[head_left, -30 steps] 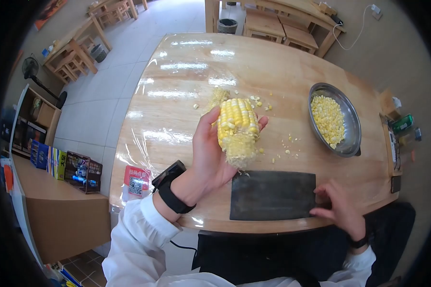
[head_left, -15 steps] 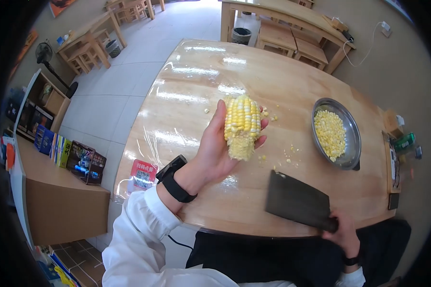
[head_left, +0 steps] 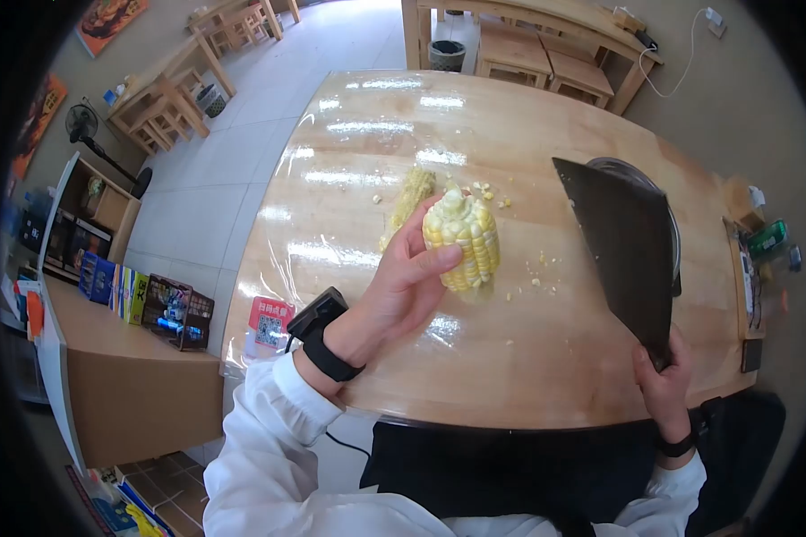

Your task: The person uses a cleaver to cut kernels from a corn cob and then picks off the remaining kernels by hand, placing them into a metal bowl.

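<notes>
My left hand [head_left: 412, 264] is closed around a corn cob [head_left: 475, 246], whose pale stem end now faces up and whose yellow and white kernels show on the side. Behind that hand a stripped cob [head_left: 413, 197] lies on the table. My right hand [head_left: 665, 376] grips the handle of a dark cleaver [head_left: 627, 246], its broad blade raised and pointing away from me. The blade covers most of a metal bowl [head_left: 631, 166], so only the bowl's rim shows and its contents are hidden.
Loose kernels [head_left: 542, 268] are scattered on the wooden table [head_left: 457, 367]. A red QR-code card [head_left: 269, 322] sits at the left edge. On the right are a green can [head_left: 767, 238] and a tissue box [head_left: 743, 204]. A cabinet [head_left: 143, 385] stands left.
My left hand has turned the corn cob so its stem end faces up, uncovering the stripped cob behind. The cleaver has swung up and right, in front of the bowl.
</notes>
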Action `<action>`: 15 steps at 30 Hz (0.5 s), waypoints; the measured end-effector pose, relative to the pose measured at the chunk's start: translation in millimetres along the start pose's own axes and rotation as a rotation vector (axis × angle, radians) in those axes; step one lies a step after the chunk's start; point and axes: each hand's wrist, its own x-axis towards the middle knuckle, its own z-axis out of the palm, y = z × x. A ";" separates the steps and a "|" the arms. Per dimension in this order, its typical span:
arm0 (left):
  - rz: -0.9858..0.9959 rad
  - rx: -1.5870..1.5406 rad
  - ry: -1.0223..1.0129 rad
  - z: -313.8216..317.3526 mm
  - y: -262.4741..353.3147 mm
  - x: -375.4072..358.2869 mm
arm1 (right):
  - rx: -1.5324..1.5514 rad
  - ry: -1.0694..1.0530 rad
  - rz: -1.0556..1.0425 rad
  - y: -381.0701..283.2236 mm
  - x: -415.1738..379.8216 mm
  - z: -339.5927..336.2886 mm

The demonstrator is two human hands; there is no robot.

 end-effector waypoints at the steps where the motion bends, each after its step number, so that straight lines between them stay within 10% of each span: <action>1: 0.000 0.041 0.017 3.7 0.9 -5.1 | -0.058 -0.026 -0.043 0.1 -2.1 -3.7; 15: -0.105 0.734 0.052 -35.6 16.0 -123.0 | -0.301 -0.490 0.099 -21.8 -38.6 -25.6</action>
